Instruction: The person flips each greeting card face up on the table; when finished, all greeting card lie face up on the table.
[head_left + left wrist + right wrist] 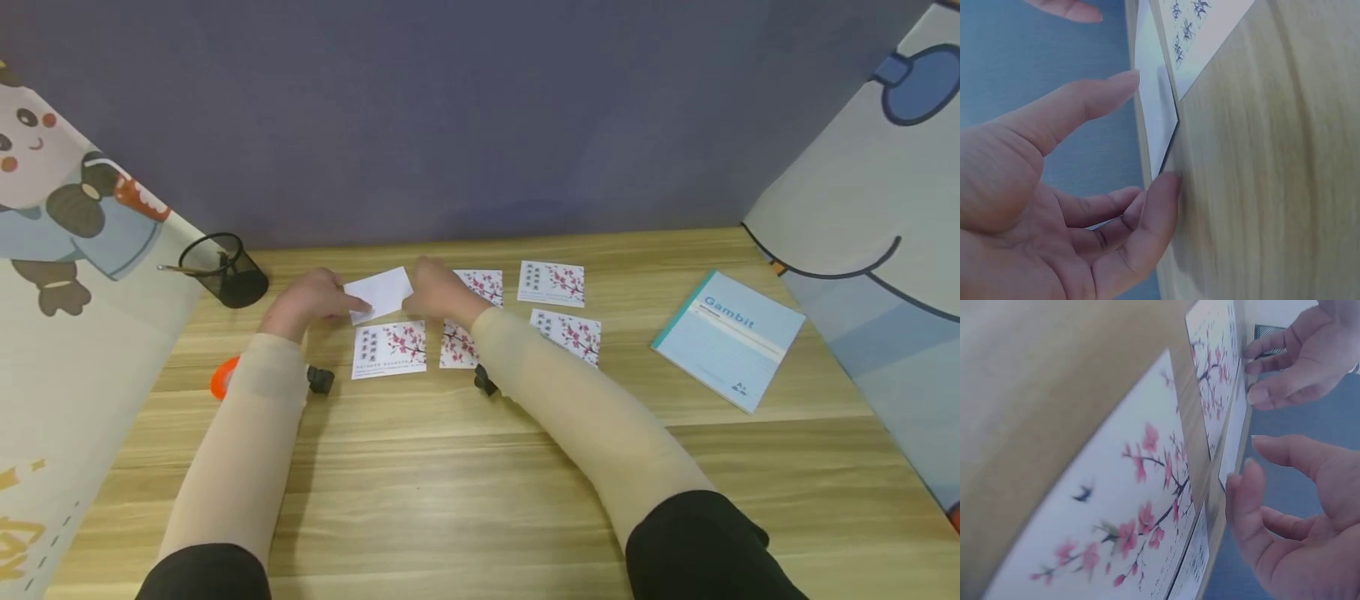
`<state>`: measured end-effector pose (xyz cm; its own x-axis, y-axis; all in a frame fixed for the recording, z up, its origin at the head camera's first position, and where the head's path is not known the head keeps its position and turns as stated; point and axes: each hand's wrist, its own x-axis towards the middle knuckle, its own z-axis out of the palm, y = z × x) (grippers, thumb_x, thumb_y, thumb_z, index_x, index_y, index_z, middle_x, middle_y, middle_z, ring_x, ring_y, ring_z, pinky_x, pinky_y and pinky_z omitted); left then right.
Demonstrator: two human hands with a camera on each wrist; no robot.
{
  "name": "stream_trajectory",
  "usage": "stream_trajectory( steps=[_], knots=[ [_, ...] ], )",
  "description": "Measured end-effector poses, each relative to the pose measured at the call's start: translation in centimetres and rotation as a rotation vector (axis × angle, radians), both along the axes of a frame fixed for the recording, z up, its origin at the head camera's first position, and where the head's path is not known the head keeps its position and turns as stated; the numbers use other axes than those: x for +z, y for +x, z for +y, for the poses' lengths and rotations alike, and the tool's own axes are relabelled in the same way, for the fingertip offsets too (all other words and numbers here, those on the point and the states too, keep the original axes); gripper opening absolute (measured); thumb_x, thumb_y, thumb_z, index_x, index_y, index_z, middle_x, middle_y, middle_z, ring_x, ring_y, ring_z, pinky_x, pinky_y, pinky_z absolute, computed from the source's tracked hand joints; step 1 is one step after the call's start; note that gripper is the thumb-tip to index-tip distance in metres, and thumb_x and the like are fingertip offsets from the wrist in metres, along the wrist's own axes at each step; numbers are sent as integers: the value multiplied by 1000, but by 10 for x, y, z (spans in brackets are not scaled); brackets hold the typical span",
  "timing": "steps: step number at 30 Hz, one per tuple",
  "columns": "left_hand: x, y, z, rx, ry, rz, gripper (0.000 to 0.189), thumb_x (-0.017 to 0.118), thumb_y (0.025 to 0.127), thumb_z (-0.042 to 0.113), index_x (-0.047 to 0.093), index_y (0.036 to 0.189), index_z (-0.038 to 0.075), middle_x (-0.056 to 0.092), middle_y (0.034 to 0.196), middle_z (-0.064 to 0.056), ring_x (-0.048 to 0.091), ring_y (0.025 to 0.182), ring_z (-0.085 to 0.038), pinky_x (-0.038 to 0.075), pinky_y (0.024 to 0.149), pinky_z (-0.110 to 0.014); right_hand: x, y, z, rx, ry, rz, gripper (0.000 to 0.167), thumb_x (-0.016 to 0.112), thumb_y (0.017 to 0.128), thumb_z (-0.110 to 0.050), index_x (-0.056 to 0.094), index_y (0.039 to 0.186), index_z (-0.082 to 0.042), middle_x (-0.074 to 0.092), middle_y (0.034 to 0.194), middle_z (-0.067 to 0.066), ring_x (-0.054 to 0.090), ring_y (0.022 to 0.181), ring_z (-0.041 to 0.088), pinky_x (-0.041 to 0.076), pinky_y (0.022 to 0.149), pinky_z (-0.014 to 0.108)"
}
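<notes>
A plain white card (386, 292), its printed side not seen, lies between both hands near the back of the table. My left hand (318, 292) holds its left end, the thumb (1107, 94) over the white face and the fingertips at the lower edge. At the right end of the card my right hand (435, 287) has curled fingers at the edge; its exact contact is partly hidden. Just in front lies a blossom-printed card (390, 348). More blossom cards (483, 285) lie under and beside the right forearm.
Two further cards (551, 283) lie to the right, one partly covered by the right sleeve. A light blue Gambit notebook (731, 337) is farther right. At the back left stands a black mesh pen holder (243, 279); an orange round object (222, 377) shows beside the left forearm.
</notes>
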<state>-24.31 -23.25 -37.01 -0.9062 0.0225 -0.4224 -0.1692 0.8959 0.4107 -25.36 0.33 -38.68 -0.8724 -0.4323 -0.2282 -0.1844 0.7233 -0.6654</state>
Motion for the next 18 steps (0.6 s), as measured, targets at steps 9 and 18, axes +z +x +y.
stream_trajectory(
  steps=[9,18],
  knots=[
    [-3,-8,3,-39,-42,-52,102,80,86,63,45,155,-3,51,154,-27,54,131,-42,46,116,-63,-7,-17,-5,9,39,48,30,76,82,-9,50,97,-10,56,110,10,50,83,21,54,70,32],
    [-8,-14,5,-37,15,-57,52,88,83,49,61,95,6,48,64,5,41,62,-13,39,65,-30,-15,-22,-13,33,25,63,42,83,87,-18,59,117,-1,54,142,17,55,126,30,53,115,44]
  ],
)
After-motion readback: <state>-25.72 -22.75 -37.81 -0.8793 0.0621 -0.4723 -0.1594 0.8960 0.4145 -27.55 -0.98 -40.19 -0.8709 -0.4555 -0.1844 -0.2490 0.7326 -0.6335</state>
